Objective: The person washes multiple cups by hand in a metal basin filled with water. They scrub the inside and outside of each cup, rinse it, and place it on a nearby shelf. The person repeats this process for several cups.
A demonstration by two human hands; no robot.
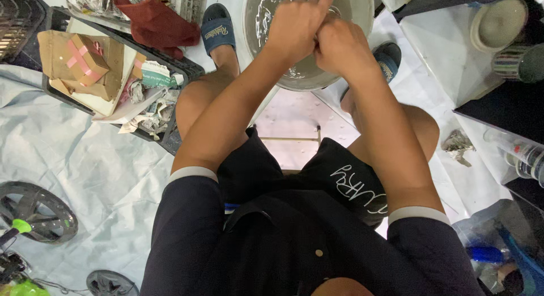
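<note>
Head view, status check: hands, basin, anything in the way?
Left hand and right hand clasped together over the basin. Water inside. What they grip is hidden. Nothing blocking.

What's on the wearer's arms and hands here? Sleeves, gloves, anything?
Both hands bare, no gloves: left hand, right hand. Forearms uncovered. Short dark navy sleeves with a light grey-white band at each cuff. No watch or rings that I can see.
</note>
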